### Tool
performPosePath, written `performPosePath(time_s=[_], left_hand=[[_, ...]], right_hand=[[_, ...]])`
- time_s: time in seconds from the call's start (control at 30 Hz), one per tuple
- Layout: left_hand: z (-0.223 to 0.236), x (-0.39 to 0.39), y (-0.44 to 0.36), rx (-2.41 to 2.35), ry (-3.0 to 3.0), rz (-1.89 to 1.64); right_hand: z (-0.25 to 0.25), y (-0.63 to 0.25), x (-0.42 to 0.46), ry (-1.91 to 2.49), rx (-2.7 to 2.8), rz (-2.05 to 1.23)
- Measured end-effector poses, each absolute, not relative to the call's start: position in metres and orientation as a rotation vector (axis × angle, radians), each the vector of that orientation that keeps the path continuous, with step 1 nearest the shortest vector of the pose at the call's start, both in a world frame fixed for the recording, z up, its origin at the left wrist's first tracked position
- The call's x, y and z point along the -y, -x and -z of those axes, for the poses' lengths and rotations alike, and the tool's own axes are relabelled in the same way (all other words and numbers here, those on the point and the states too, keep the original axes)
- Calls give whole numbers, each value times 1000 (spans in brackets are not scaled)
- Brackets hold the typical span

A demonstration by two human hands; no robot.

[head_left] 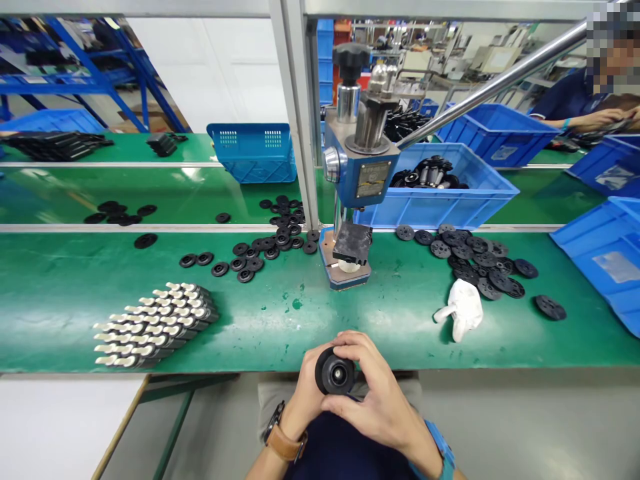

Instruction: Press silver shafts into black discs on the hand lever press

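Observation:
A black round part with stepped rings and a small light metal centre (338, 375) is held between my hands, close to the bench's front edge. My left hand (309, 387) is closed around its left side. From the right, my right hand (373, 383) grips it, with fingers over the top and the thumb at the lower edge. The hands hide the part's sides and underside. Beyond them stands a blue hand press (356, 167) with a black block (353, 243) above its base.
At left stands a block of black parts with cream tips (155, 327). Small black discs (250, 257) lie left of the press; larger discs (480, 260) and a white glove (463, 310) lie right. Behind is a blue bin of parts (435, 200). A co-worker (575, 100) handles parts at far right.

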State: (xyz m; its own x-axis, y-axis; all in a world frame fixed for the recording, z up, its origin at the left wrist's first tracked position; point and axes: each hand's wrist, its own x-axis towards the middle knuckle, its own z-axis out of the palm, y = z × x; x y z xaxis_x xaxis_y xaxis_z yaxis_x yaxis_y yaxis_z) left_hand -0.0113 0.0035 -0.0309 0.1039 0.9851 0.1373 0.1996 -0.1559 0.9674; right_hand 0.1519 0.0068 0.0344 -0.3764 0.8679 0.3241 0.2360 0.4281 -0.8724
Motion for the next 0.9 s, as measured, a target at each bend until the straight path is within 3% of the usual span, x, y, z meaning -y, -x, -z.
performPosePath(time_s=[0.9], left_hand=[[38, -2, 10, -1193, -1534, -1145]], right_hand=[[-30, -152, -5, 941, 1831, -985]])
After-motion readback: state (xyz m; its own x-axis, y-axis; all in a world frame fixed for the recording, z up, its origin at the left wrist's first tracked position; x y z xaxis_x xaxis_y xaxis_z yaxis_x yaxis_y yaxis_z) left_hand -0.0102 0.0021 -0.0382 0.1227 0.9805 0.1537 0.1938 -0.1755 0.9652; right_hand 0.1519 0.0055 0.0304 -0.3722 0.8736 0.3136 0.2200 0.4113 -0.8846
